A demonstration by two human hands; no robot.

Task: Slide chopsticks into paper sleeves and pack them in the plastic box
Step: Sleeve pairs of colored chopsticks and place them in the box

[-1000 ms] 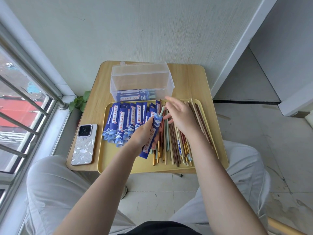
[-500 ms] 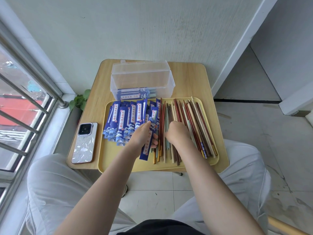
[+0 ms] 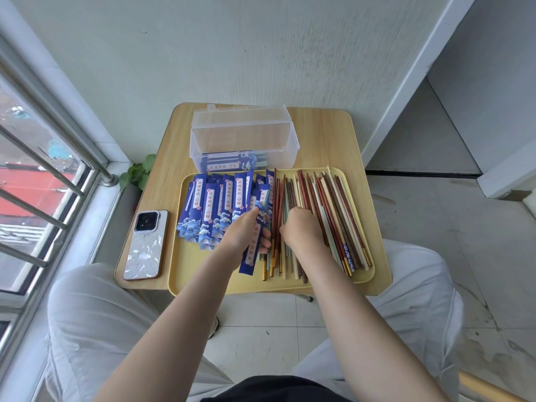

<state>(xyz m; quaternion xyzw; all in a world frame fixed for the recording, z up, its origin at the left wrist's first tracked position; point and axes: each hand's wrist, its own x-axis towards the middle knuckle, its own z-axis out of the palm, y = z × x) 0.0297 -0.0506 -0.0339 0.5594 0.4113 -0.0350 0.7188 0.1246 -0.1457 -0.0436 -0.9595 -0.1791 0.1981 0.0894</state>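
My left hand [image 3: 243,233] grips a blue paper sleeve [image 3: 254,245] that lies lengthwise over the yellow tray [image 3: 203,280]. My right hand [image 3: 301,227] is curled, knuckles up, on the loose chopsticks [image 3: 333,216] in the tray's middle; whether its fingers hold any is hidden. A pile of several empty blue sleeves [image 3: 214,207] covers the tray's left half. The clear plastic box [image 3: 243,137] stands open behind the tray with a few sleeved pairs [image 3: 229,162] lying in its bottom.
A white phone [image 3: 146,245] lies on the wooden table [image 3: 327,134] left of the tray. A window with metal bars [image 3: 43,181] is at my left, a small plant [image 3: 136,174] beside the table, the wall behind. My knees sit under the table's front edge.
My right hand has drawn back from the far end of the chopsticks to the middle of the tray and curled down onto them. The left hand keeps its sleeve.
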